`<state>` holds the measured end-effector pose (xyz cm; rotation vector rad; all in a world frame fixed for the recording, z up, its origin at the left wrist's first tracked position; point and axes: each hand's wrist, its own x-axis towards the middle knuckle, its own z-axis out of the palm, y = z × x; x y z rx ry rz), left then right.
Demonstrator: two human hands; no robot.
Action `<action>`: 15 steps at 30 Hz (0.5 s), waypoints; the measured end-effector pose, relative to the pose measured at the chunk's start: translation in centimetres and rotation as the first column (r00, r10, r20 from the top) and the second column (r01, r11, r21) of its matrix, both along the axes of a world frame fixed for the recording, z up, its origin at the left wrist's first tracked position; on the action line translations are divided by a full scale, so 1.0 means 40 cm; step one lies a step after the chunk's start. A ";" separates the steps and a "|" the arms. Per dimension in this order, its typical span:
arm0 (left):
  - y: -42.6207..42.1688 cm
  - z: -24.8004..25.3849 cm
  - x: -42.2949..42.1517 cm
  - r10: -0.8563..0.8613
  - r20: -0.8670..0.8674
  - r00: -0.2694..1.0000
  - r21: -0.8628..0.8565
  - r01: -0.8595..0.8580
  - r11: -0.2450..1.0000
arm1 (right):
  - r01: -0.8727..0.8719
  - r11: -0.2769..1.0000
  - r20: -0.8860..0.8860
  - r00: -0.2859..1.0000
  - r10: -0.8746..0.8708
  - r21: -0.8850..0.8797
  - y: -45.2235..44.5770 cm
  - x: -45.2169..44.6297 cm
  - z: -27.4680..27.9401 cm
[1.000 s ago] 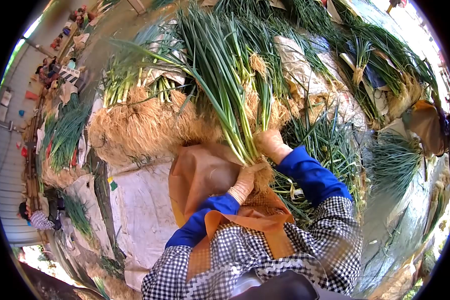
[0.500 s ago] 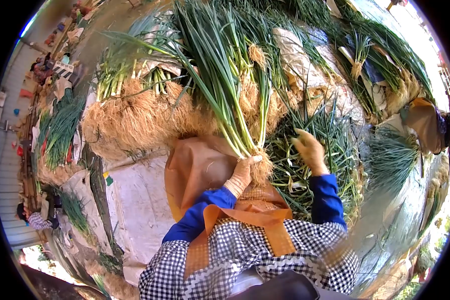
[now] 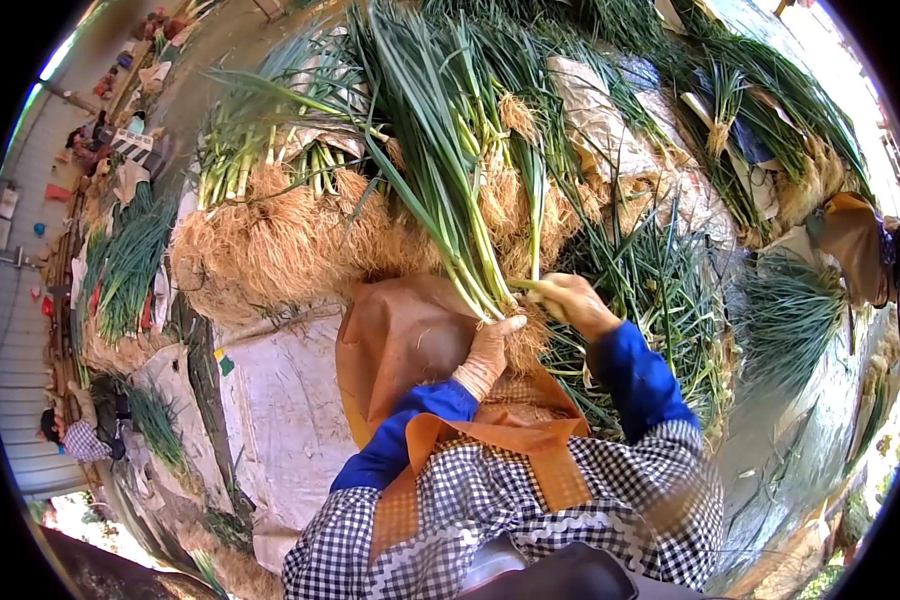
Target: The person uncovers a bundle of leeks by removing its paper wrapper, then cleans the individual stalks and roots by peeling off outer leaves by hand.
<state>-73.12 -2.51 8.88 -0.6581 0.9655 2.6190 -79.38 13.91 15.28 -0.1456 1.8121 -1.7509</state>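
Two hands work at frame centre: the left hand (image 3: 487, 355) has its fingers closed around the root end of a green-stalk bunch (image 3: 465, 230); the right hand (image 3: 572, 302), fingers pinched on a pale stalk base, is just beside it. Rooted bundles (image 3: 280, 235) lie upper left.

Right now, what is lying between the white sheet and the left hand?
The brown apron lies between the white sheet and the left hand, as the head view shows.

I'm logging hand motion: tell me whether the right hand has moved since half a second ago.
Yes: the right hand has moved left, from over the loose green leaves to the root end of the held green onions.
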 end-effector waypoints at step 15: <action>-0.046 0.006 -0.039 -0.261 -0.004 0.965 0.292 0.250 0.923 | 0.406 0.873 -0.764 0.642 -0.061 0.272 -0.097 -0.022 -0.215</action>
